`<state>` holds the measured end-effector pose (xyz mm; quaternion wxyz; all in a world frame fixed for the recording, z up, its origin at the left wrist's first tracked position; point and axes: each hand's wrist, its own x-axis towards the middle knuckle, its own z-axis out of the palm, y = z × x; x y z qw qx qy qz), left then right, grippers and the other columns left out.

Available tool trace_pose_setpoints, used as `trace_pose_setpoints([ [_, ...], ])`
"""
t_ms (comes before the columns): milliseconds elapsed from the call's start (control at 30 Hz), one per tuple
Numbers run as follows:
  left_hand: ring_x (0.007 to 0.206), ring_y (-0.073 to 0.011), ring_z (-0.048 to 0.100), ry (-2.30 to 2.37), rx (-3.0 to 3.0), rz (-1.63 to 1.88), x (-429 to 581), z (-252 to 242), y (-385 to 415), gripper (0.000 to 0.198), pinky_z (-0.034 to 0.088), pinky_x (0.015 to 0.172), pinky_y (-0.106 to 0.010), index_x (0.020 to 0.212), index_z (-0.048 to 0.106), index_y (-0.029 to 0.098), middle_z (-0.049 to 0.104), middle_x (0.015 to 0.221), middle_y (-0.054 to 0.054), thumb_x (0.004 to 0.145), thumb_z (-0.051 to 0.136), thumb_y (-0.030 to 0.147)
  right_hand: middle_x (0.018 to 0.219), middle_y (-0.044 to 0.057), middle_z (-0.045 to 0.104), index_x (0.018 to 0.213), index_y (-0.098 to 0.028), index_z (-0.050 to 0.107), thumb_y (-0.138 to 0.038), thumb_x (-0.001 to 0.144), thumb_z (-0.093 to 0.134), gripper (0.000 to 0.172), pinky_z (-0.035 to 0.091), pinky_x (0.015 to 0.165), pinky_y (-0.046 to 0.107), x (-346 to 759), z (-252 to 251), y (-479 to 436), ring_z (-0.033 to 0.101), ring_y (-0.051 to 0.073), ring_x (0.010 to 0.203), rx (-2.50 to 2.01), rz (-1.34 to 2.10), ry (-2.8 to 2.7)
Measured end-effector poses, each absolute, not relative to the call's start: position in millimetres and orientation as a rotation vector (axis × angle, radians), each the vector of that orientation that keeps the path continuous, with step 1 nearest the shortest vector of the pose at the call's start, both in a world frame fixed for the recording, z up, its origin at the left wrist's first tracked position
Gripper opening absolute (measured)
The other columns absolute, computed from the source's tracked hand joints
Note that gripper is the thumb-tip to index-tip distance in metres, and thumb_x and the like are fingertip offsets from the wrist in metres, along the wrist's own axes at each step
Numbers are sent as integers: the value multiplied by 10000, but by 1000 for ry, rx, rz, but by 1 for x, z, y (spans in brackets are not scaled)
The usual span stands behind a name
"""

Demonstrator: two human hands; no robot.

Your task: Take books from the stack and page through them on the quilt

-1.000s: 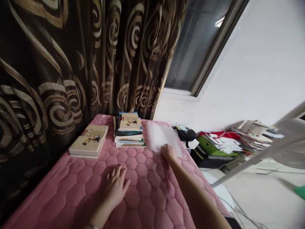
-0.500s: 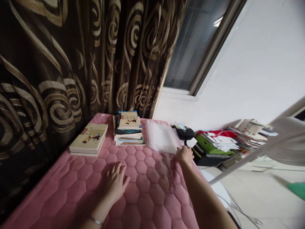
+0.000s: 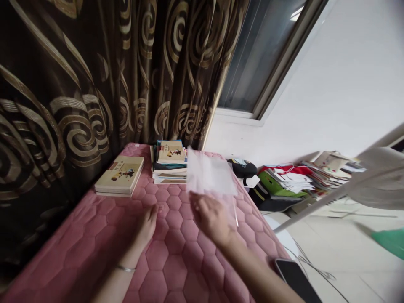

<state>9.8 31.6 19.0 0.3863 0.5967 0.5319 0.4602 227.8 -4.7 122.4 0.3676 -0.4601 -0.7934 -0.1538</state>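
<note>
My right hand (image 3: pixel 211 216) is closed on a clear plastic sleeve (image 3: pixel 208 176) and holds it lifted above the pink quilted surface (image 3: pixel 176 261). My left hand (image 3: pixel 145 225) lies open and flat on the pink surface, a bracelet on its wrist. Behind the sleeve stands a stack of books (image 3: pixel 170 166). A single thick book (image 3: pixel 120 175) lies to the left of that stack, near the curtain.
A dark curtain (image 3: pixel 94 84) with gold swirls hangs along the left and back. A phone (image 3: pixel 295 277) lies at the surface's right edge. Piles of books and papers (image 3: pixel 299 181) cover the floor on the right, beside a white fan (image 3: pixel 375 181).
My right hand has taken the clear sleeve from the right side of the surface and raised it toward the middle. My left hand has shifted slightly left.
</note>
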Motion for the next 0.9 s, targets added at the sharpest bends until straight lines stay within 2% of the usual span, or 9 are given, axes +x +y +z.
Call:
trace_pose_setpoints([
  [100,749,-192,687,1237,1103,1021,2,34,28,671,540,581,-297,1210,505,154,707,908,-108,879,230,669,973,75,714,924,-200,607,-123,918,439,185,489,723,262,184,80,-34,661,170,860,-1065,-297,-2287],
  [167,637,-166,671,1256,970,968,-1,38,27,638,488,483,-243,1236,455,174,704,851,-74,838,393,669,905,60,709,883,-196,598,-115,896,480,143,488,681,260,163,56,-48,655,167,791,-1046,-197,-2407],
  [267,567,-137,648,1365,1001,1024,-2,33,30,572,455,457,-198,1177,445,185,677,767,-8,722,692,430,843,40,690,851,-191,590,-230,899,537,82,478,653,265,147,41,-60,636,171,745,-1029,-17,-2496],
  [400,477,-108,605,1485,1150,1017,-2,21,36,549,413,413,-169,1184,402,184,614,654,68,698,657,175,893,33,680,918,-222,613,-414,918,508,219,474,690,263,169,57,-53,626,179,836,-1067,222,-2421],
  [500,438,-90,565,1580,1207,1020,-6,19,39,520,406,424,-169,1187,401,179,572,608,100,710,607,151,1013,86,661,973,-206,620,-303,957,417,225,464,797,298,219,66,-27,609,205,950,-1490,92,-2108],
  [567,418,-92,541,1632,1259,1039,-10,19,41,500,403,435,-182,1177,411,169,548,584,111,715,599,178,1116,160,620,1084,-151,597,-318,942,443,268,452,839,360,257,63,-9,591,265,1019,-1856,-62,-1848],
  [667,427,-112,545,1720,1403,1039,-17,19,44,454,426,492,-218,1126,444,157,519,551,117,705,608,204,1116,221,609,1160,-70,557,-366,915,490,390,464,768,352,298,46,6,622,289,975,-2245,38,-1571],
  [767,495,-140,594,1787,1537,983,-22,20,45,408,450,575,-252,1101,451,161,540,571,100,728,600,231,988,159,674,1085,-93,594,-349,876,552,333,460,712,296,313,30,9,653,246,886,-2272,265,-1512],
  [900,585,-171,627,1889,1656,898,-30,23,46,374,437,601,-255,1093,457,169,579,602,66,750,591,231,813,62,715,883,-168,658,-295,801,627,154,441,643,244,311,29,7,665,197,781,-2183,445,-1466],
])
